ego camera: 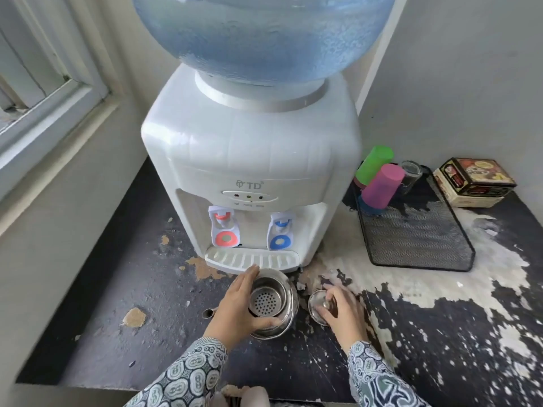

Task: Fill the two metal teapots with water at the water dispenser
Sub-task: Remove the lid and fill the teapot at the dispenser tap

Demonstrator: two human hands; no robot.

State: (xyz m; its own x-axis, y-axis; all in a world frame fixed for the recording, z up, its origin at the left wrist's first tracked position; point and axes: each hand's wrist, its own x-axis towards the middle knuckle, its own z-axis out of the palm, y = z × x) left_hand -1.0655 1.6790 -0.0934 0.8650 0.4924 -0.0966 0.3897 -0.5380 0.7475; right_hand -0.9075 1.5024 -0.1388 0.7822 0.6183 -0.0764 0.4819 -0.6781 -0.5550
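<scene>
Head view: one metal teapot (271,304) sits open on the worn black counter (147,304), just in front of the water dispenser (249,160) and its drip tray (252,259). One strainer basket (266,298) is inside it. The left hand (238,306) has its grip wrapped around the pot's body. The right hand (342,309) has its grip closed on one lid (320,305), beside the pot. Two taps: one red (224,227), one blue (280,232). One mesh tray (417,230) carries the cups.

Shiny metal teapot (271,304) – glossy white plastic dispenser (249,160) – rough, peeling matt countertop (147,304)
</scene>
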